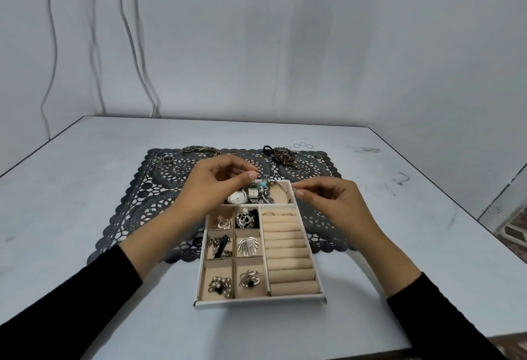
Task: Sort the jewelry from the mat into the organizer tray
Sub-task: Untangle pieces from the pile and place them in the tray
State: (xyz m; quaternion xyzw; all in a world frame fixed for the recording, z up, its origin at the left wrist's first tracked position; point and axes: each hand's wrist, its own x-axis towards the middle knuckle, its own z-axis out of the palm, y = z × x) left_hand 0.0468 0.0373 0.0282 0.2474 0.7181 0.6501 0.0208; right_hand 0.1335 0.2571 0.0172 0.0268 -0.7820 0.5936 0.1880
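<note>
The beige organizer tray [259,300] lies partly on the dark lace mat [148,197]. Its small left compartments hold brooches and earrings, and its right side is ring rolls [288,245] with two rings in the farthest slot. Two watches [242,195] and a bangle [282,187] lie in the far compartment. My left hand [216,185] and my right hand [333,200] hover over that compartment, each pinching an end of a thin charm bracelet [263,187] with a turquoise bead, which hangs between them. The chain itself is barely visible.
On the mat's far edge lie a pile of rings [164,160], a chunky chain bracelet [201,150] and a dark corded pendant [282,154]. Several thin hoops [302,145] rest on the grey table [399,217] beyond the mat. The wall stands close behind.
</note>
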